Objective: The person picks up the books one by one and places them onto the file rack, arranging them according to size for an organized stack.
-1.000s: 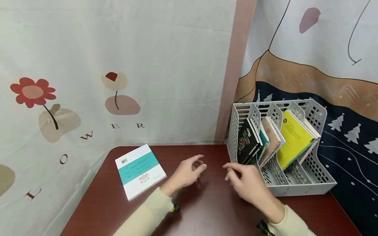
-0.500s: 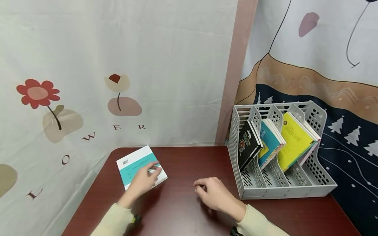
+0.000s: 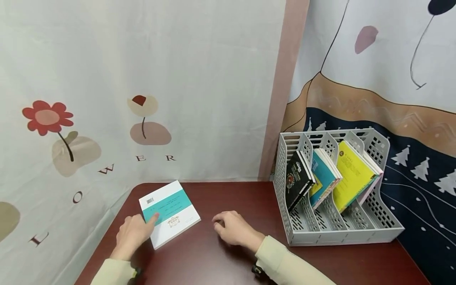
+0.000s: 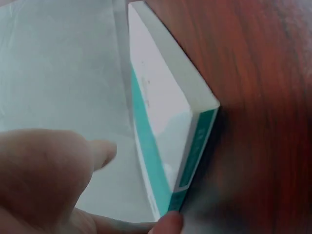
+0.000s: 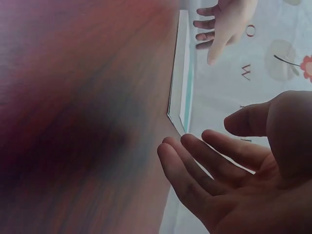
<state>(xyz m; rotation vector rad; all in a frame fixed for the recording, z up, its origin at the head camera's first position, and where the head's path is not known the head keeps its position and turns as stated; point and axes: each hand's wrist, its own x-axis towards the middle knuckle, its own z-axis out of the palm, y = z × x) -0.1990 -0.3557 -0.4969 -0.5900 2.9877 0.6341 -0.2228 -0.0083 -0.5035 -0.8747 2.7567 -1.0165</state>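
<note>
A white paperback book [image 3: 179, 227] with a teal band lies flat at the left of the table. My left hand [image 3: 134, 233] is at the book's left side, its thumb stretched over the cover in the head view. In the left wrist view a fingertip [image 4: 168, 224] is right at the lower corner of the book's teal spine [image 4: 197, 144], and the thumb is raised beside the cover. My right hand [image 3: 236, 229] hovers to the right of the book, holding nothing. Its fingers are loosely bent and apart in the right wrist view.
A grey perforated book rack [image 3: 345, 237] stands on the right of the dark red-brown table [image 3: 199, 265]. Black books [image 3: 298, 180], a blue book [image 3: 320, 174] and a yellow book [image 3: 352, 174] lean in its compartments. A printed curtain [image 3: 213, 99] hangs behind the table.
My left hand has moved left across the book to its left side. My right hand has moved left, away from the rack. A blue cover shows in the rack where a pinkish one was.
</note>
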